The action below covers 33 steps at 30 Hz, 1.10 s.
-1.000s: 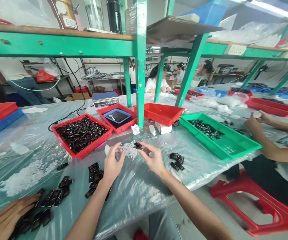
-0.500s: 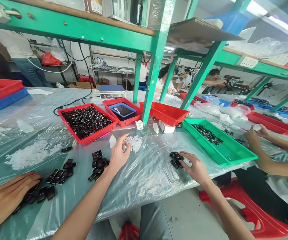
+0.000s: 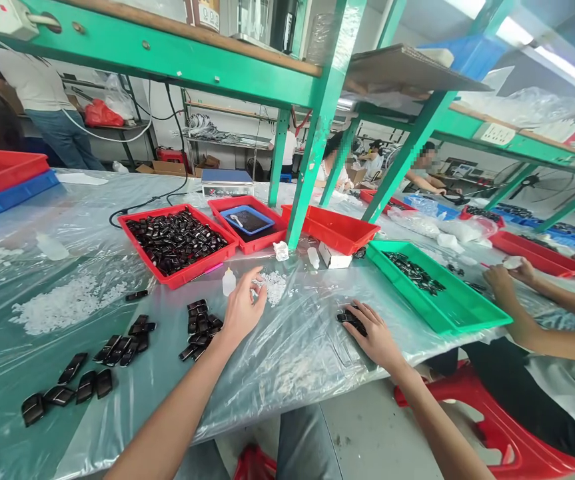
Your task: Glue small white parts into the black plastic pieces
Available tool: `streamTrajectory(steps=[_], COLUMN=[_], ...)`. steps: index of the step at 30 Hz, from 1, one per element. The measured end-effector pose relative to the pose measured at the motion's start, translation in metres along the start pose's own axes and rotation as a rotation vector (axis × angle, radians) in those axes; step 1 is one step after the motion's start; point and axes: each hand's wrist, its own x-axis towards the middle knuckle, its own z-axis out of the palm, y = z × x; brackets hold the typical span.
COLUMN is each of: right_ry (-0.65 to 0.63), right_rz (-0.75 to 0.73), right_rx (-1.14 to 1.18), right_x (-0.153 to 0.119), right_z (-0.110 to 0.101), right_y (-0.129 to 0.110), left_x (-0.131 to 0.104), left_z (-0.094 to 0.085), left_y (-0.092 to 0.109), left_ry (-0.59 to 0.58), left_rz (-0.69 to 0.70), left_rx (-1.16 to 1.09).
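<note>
My left hand [image 3: 246, 303] hovers beside a small heap of white bits [image 3: 274, 287], its fingers curved and a gap showing between thumb and forefinger. Just left of that wrist lies a cluster of glossy black plastic pieces [image 3: 200, 323]. A small white dropper bottle [image 3: 228, 282] stands behind the hand. Over to the right, my right hand [image 3: 374, 333] is cupped over a few black plastic pieces [image 3: 352, 319], fingers closed around them on the plastic-covered table [image 3: 287, 373]. Its palm and fingers partly hide these pieces.
A red tray [image 3: 180, 283] full of black pieces sits behind my left hand. The green tray [image 3: 467, 323] is right of my right hand. Green shelf post [image 3: 312, 160] rises ahead. More black pieces [image 3: 117, 350] and a white heap [image 3: 57, 307] lie left. A co-worker's hands [image 3: 510, 273] work at right.
My right hand has come down from the edge of the black pieces to cover them. Another person's hand at the lower left has gone, uncovering black pieces. My left hand stays by the white heap.
</note>
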Motion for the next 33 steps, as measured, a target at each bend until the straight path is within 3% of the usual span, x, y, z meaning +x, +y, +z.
streamTrajectory(steps=[4, 9, 12, 16, 20, 24, 28, 33], right_ry=[0.056, 0.182, 0.193, 0.042, -0.198, -0.27, -0.312, -0.278], right_rz=[-0.031, -0.14, -0.137, -0.245, -0.565, -0.798, -0.925, -0.948], right_rx=[0.024, 0.126, 0.207, 0.39, 0.448, 0.401, 0.317, 0.306], right_x=[0.0, 0.014, 0.031, 0.046, 0.048, 0.052, 0.056, 0.048], right_z=[-0.003, -0.024, -0.043, -0.055, -0.043, -0.018, 0.001, 0.014], right_y=[0.0, -0.028, -0.055, -0.118, -0.198, -0.253, -0.268, -0.262], left_x=[0.003, 0.009, 0.015, 0.025, 0.033, 0.034, 0.034, 0.035], left_z=[-0.004, -0.013, -0.019, -0.031, -0.042, -0.046, -0.047, -0.047], left_y=[0.001, 0.001, 0.0, -0.009, -0.027, -0.04, -0.043, -0.043], left_ry=[0.059, 0.309, 0.435, 0.594, 0.71, 0.722, 0.702, 0.69], left_rz=[0.0, -0.062, -0.113, -0.153, -0.195, -0.205, -0.233, -0.262], left_rx=[-0.054, -0.179, -0.286, -0.397, -0.412, -0.381, -0.334, -0.264])
